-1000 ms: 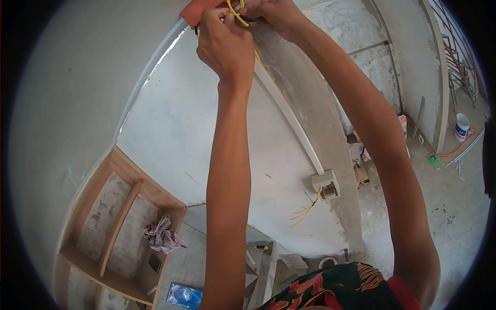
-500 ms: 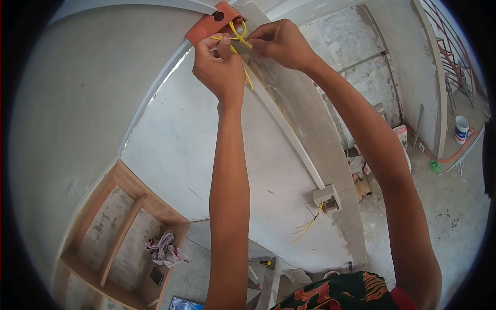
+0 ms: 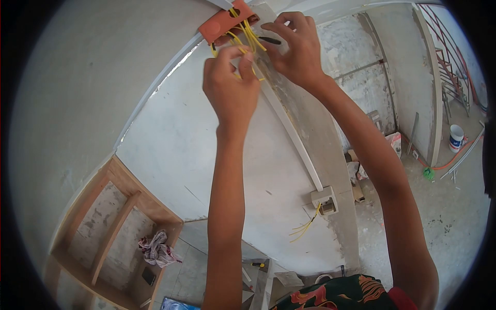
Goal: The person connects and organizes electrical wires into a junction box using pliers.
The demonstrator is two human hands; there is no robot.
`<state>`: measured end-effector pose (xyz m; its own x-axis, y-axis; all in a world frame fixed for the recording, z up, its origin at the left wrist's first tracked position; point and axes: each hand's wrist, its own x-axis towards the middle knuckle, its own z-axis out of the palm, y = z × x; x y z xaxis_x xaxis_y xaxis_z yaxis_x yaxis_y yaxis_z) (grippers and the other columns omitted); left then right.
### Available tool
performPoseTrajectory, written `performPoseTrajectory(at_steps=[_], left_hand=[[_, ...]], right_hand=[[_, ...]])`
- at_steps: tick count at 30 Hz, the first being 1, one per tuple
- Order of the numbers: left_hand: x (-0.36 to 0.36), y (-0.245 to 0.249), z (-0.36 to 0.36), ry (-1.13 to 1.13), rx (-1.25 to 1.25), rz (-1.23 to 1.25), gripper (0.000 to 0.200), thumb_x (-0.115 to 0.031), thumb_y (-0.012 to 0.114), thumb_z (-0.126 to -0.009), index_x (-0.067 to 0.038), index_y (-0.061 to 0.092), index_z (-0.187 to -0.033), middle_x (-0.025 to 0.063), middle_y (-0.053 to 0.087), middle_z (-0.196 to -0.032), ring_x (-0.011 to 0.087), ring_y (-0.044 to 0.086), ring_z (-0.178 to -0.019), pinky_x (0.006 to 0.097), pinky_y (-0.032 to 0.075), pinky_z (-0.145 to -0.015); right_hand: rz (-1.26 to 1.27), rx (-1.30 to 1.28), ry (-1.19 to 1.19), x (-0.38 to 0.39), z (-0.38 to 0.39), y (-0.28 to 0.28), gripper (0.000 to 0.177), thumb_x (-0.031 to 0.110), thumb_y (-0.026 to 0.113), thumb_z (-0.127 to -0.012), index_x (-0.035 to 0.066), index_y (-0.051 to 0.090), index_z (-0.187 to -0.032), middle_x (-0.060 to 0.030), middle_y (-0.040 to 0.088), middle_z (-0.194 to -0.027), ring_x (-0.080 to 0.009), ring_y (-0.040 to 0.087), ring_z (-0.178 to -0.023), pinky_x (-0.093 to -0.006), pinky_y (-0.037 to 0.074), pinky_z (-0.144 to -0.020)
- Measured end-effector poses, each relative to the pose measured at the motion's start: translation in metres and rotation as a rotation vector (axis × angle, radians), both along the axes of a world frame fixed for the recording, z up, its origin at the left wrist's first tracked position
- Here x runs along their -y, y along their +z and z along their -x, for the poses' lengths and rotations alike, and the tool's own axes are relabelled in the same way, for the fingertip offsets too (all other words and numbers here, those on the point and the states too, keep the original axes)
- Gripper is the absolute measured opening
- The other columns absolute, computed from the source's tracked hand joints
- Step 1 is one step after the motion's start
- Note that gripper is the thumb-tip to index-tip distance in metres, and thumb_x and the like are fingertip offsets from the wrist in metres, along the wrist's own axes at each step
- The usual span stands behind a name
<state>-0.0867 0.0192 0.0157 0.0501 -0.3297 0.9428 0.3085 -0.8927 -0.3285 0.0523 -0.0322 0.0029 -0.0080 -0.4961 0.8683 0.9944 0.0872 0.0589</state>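
An orange box (image 3: 217, 26) is fixed at the top centre, and several yellow wires (image 3: 251, 39) come out of it. Just below the box, my left hand (image 3: 232, 77) pinches yellow wires between thumb and fingers. My right hand (image 3: 297, 49) is to the right of the wires, its thumb and fingers apart. A small dark object (image 3: 269, 40) shows by its fingers; whether the hand touches it I cannot tell. From the box a white conduit (image 3: 292, 135) runs down to a pale wall box (image 3: 324, 200), where more yellow wires (image 3: 306, 228) hang out.
At lower left is a wooden frame (image 3: 116, 235) with a crumpled cloth (image 3: 157, 249) and a dark phone-like object (image 3: 149, 276). A white bucket (image 3: 456, 138), metal stairs and a green item (image 3: 428, 173) stand or lie at the right. Cardboard scraps lie beyond my right arm.
My right hand has come off the yellow wire and its fingers have spread. More wires now show spread below the orange box. My left hand sits slightly lower, on wires.
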Motion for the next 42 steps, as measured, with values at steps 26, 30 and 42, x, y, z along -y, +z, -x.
performPoseTrajectory(at_steps=[26,30,42], left_hand=[[-0.034,-0.698,0.316,-0.254,0.011,2.109,0.023,-0.017,0.071,-0.088,0.003,0.068,-0.1,0.0055,0.07,-0.088,0.0105,0.065,-0.079,0.0259,0.052,-0.073],[-0.036,-0.723,0.311,-0.188,-0.005,2.246,0.021,-0.016,0.07,-0.088,0.002,0.068,-0.099,0.0058,0.07,-0.087,0.0108,0.065,-0.078,0.0259,0.052,-0.073],[-0.067,-0.709,0.299,-0.165,-0.109,2.129,0.018,-0.013,0.069,-0.088,0.001,0.068,-0.099,0.0068,0.07,-0.086,0.012,0.065,-0.077,0.0258,0.052,-0.072]], right_hand=[[2.371,-1.536,0.036,0.45,0.061,-0.787,0.025,0.039,0.071,-0.073,0.014,0.074,-0.079,-0.0079,0.072,-0.093,-0.0248,0.067,-0.094,-0.0458,0.05,-0.088],[2.366,-1.476,0.032,0.463,0.111,-0.807,0.018,0.032,0.067,-0.073,0.014,0.07,-0.071,-0.0105,0.069,-0.083,-0.0266,0.066,-0.085,-0.0468,0.05,-0.078],[2.143,-1.002,-0.086,0.362,0.024,-0.895,0.018,0.022,0.067,-0.069,0.011,0.073,-0.082,-0.0116,0.07,-0.079,-0.0344,0.066,-0.067,-0.0485,0.054,-0.064]])
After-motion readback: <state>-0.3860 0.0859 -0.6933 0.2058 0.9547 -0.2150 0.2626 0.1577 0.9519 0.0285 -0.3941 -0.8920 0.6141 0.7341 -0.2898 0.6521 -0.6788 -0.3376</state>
